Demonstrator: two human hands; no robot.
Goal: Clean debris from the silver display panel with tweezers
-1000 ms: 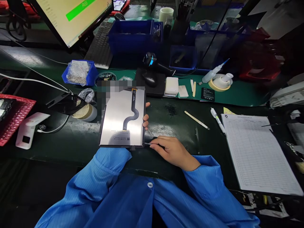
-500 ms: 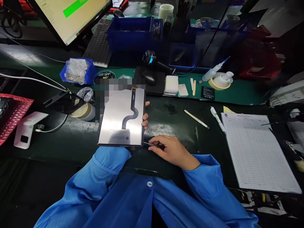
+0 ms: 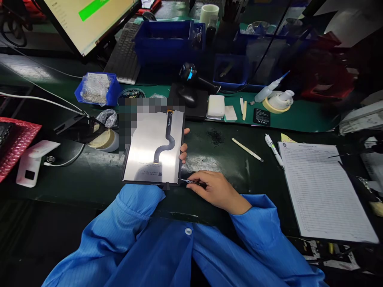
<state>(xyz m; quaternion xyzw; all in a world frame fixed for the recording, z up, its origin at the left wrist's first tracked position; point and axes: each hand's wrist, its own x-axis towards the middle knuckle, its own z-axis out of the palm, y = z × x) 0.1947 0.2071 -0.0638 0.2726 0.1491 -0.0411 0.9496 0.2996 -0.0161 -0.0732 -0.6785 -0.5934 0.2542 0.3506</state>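
A tablet-sized display panel (image 3: 143,139) is held with its silvery back up, a dark ribbon cable (image 3: 169,127) curving along it. Its upper left part is blurred out. My left hand (image 3: 183,151) grips the panel from beneath; only fingertips show at its right edge, and the rest is hidden. In my right hand (image 3: 212,187) a pair of tweezers (image 3: 188,181) is pinched, mostly covered by the fingers. The tweezers' thin tip lies at the panel's lower right corner; whether it touches cannot be made out.
A wooden-handled stick (image 3: 247,150), a pen (image 3: 273,150) and a printed form (image 3: 320,187) lie to the right. Behind are a barcode scanner (image 3: 197,77), a mouse (image 3: 188,95) and blue bins (image 3: 163,40). A round container (image 3: 110,141) and a white cable (image 3: 72,159) are at left.
The panel has tilted very slightly and its upper edge has shifted a little to the right. My right hand and the tweezers stay nearly in place.
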